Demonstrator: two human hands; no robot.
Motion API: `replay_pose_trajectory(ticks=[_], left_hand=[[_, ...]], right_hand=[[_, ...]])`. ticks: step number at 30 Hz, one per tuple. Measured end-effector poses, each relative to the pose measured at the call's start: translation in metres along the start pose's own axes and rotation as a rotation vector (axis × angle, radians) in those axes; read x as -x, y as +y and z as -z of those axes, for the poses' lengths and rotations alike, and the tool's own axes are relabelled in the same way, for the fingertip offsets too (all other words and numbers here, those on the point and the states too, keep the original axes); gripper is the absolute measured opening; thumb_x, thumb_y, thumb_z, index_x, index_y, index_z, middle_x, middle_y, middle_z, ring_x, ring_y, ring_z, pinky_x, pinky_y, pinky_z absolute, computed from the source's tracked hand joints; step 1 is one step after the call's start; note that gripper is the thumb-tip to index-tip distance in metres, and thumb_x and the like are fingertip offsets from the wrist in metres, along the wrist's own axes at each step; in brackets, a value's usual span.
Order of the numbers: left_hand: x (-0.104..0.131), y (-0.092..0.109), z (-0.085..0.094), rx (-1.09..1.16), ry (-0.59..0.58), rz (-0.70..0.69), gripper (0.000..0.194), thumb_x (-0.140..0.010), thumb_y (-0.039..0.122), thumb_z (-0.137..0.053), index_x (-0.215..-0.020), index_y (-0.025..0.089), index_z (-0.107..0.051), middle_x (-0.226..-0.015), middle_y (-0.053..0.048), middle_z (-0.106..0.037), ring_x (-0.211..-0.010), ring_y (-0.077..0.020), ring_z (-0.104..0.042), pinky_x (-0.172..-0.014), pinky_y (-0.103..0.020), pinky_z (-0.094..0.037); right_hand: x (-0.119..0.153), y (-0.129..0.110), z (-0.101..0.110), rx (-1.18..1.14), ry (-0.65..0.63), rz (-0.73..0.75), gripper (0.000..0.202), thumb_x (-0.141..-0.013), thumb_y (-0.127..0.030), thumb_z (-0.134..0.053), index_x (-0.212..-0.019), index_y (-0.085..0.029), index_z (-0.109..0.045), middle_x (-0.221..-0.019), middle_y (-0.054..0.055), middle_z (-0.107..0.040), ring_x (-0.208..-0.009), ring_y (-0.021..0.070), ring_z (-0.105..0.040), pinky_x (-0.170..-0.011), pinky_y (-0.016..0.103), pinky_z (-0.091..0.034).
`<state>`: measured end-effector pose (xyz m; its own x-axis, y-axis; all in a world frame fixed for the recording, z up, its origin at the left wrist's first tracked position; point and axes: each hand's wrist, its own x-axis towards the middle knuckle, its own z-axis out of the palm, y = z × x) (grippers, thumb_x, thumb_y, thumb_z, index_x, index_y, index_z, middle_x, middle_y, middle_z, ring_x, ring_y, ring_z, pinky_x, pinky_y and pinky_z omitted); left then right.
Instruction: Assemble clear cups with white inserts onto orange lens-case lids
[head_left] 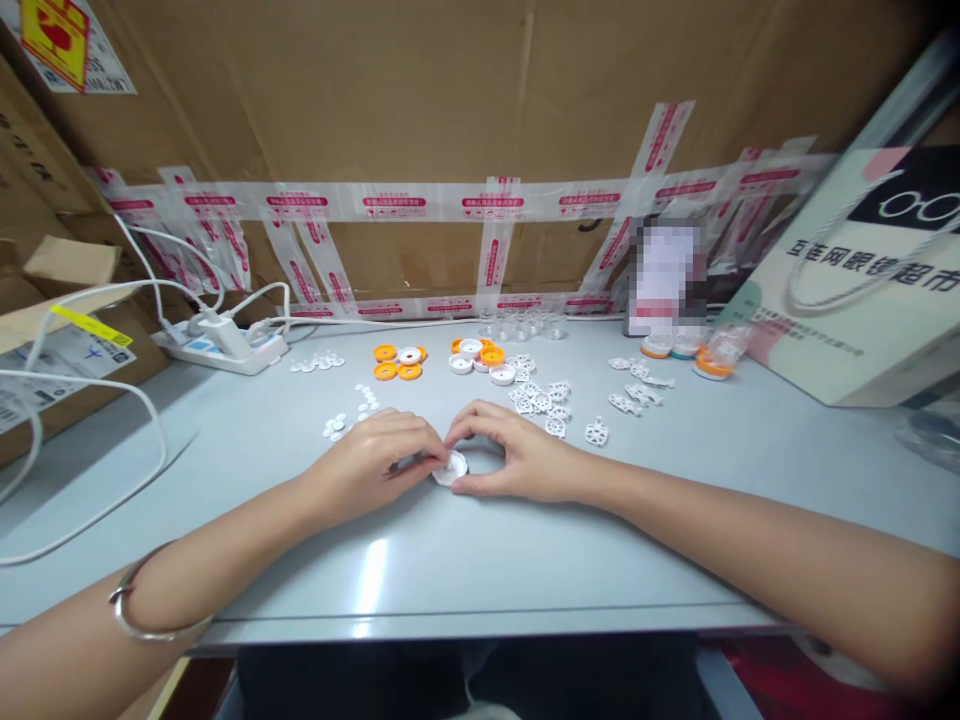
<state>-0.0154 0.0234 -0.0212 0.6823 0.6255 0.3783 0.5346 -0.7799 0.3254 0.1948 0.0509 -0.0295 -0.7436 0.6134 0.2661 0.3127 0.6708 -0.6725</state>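
While the left hand (379, 455) comes in from the near left with its fingertips bunched together, it meets a small white round cap (451, 467) lying flat on the grey table (525, 560), just right of those fingertips. Whether something tiny is pinched between them cannot be told; they press against the cap's left edge. The cap sits between the two hands, touching both, near the middle of the table and nearer the person than the loose parts. Being round and flat, it has no long axis; its open face looks up. The right hand (517, 455) curls around the cap's far and right side, thumb on the near edge and forefinger arched over the far edge, grasping it lightly. Both hands are equally close. Farther off lie small white discs (345, 420), orange rings (397, 362), more white caps (480, 362) and white spoked wheels (544, 400).
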Motion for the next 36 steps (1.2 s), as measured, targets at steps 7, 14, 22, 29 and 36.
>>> replay_pose_trajectory(ticks=[7,14,22,29,36], left_hand=[[-0.001,0.002,0.002,-0.032,0.011,-0.056,0.013,-0.086,0.019,-0.049,-0.087,0.019,-0.062,-0.081,-0.002,-0.068,-0.079,-0.0134,-0.061,-0.071,-0.026,-0.042],[0.006,0.005,0.011,-0.015,0.024,-0.002,0.018,-0.086,0.017,-0.047,-0.096,0.02,-0.062,-0.09,-0.005,-0.067,-0.083,-0.0148,-0.06,-0.075,-0.026,-0.048],[0.02,-0.013,0.011,-0.145,-0.016,-0.046,0.038,-0.088,0.016,-0.043,-0.125,0.021,-0.047,-0.117,-0.008,-0.059,-0.106,-0.0176,-0.056,-0.089,-0.03,-0.048],[0.021,-0.03,0.005,-0.142,-0.123,-0.04,0.046,-0.088,0.015,-0.041,-0.134,0.02,-0.036,-0.129,-0.009,-0.051,-0.115,-0.0197,-0.05,-0.093,-0.033,-0.046],[0.018,-0.032,0.003,-0.191,-0.172,0.064,0.05,-0.09,0.02,-0.039,-0.138,0.023,-0.028,-0.138,-0.009,-0.041,-0.12,-0.0214,-0.045,-0.096,-0.037,-0.038]], right_hand=[[0.0,-0.001,0.001,0.006,0.003,0.007,0.028,-0.07,-0.033,-0.069,-0.094,-0.022,-0.061,-0.098,0.003,-0.056,-0.097,0.0172,-0.053,-0.091,0.031,-0.039],[-0.001,-0.006,0.002,0.003,0.052,-0.024,0.027,-0.071,-0.026,-0.067,-0.097,-0.02,-0.063,-0.096,0.005,-0.058,-0.093,0.0161,-0.056,-0.086,0.029,-0.043],[-0.007,0.0,0.002,-0.011,0.097,-0.059,0.027,-0.074,-0.021,-0.064,-0.101,-0.018,-0.064,-0.097,0.006,-0.063,-0.089,0.0151,-0.06,-0.082,0.027,-0.046],[-0.017,0.012,-0.002,0.026,0.151,-0.082,0.022,-0.075,-0.023,-0.065,-0.097,-0.02,-0.065,-0.093,0.002,-0.068,-0.086,0.0141,-0.061,-0.079,0.026,-0.047],[-0.022,0.014,-0.006,0.116,0.192,-0.136,0.024,-0.08,-0.023,-0.059,-0.103,-0.023,-0.063,-0.099,0.0,-0.068,-0.092,0.0143,-0.062,-0.082,0.026,-0.047]])
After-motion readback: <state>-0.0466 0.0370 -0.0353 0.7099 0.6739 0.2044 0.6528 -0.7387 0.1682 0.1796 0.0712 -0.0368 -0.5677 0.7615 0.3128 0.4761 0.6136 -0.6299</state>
